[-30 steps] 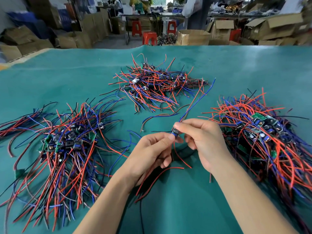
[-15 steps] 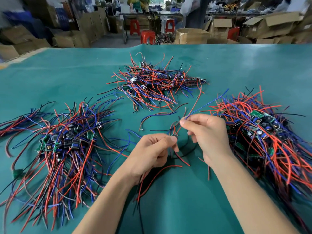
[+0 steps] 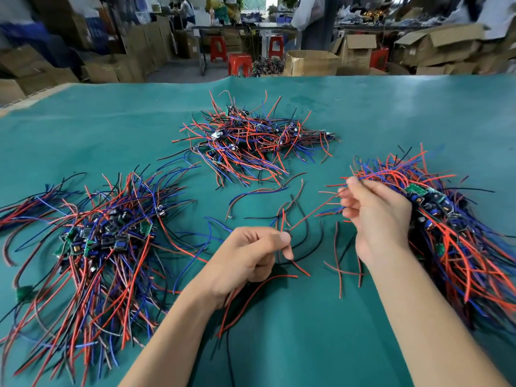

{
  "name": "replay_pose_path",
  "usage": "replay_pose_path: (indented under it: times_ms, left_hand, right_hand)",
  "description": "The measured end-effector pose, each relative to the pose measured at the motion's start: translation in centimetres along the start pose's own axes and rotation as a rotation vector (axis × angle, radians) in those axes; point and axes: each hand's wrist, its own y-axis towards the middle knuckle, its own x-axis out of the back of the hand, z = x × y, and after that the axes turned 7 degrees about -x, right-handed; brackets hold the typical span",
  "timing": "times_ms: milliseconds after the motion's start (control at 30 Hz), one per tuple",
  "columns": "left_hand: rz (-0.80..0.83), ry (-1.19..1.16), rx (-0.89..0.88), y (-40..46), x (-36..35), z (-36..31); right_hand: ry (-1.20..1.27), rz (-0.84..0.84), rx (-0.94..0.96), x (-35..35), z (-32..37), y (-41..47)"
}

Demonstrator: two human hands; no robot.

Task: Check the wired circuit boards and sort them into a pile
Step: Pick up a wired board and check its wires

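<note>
Three heaps of wired circuit boards lie on the green counter (image 3: 377, 113): a big pile (image 3: 92, 241) at nine o'clock, a smaller far pile (image 3: 251, 141) at twelve, and a right pile (image 3: 452, 219) at three. Between them, near the middle of the view, both hands work on a single unit. The left hand (image 3: 245, 261) has thumb and forefinger pinched together on a small dark board (image 3: 286, 236), with red and black leads trailing below the palm toward six o'clock; holding it by the body seemingly keeps the component steady so the leads can be drawn out and looked over. The right hand (image 3: 374, 216) is raised toward two o'clock from the left, its fingers curled and pinching the far end of a thin red wire (image 3: 312, 212) that runs taut back to the board, which suggests a pull test or a straightening of the lead. The two hands are well apart, with the wire stretched between them. A few loose wires (image 3: 259, 194) lie on the cloth just beyond the hands. The right hand sits just beside, and partly over, the right pile, so that heap is likely the source or the destination; which one cannot be told from this view. Cardboard boxes (image 3: 310, 62) and red stools (image 3: 240, 64) stand past the counter's far edge.
</note>
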Motion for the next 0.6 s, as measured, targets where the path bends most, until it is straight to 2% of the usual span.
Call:
replay_pose_path:
  times_ms: [67, 133, 200, 267, 433, 500, 600]
  left_hand:
    - [-0.052, -0.064, -0.003, 0.1, 0.1, 0.1]
    - [-0.141, -0.154, -0.003, 0.3, 0.3, 0.2]
    - [-0.214, -0.238, 0.004, 0.5, 0.3, 0.2]
    - [-0.25, -0.279, 0.016, 0.6, 0.4, 0.3]
    - [-0.145, -0.118, -0.034, 0.4, 0.1, 0.3]
    - [-0.109, -0.078, -0.041, 0.3, 0.0, 0.3]
    - [-0.113, -0.061, -0.026, 0.2, 0.1, 0.3]
  right_hand:
    - [-0.028, -0.034, -0.003, 0.2, -0.2, 0.4]
    - [-0.19, -0.012, -0.004, 0.0, -0.8, 0.4]
    - [-0.475, 0.074, 0.032, -0.3, -1.4, -0.1]
    - [-0.639, 0.215, 0.077, -1.0, -1.7, -1.3]
    - [-0.542, 0.72, -0.005, -2.5, -1.8, -4.4]
    - [-0.452, 0.761, -0.029, -2.5, -2.0, -4.6]
    - [-0.403, 0.667, 0.014, -2.3, -1.5, -4.3]
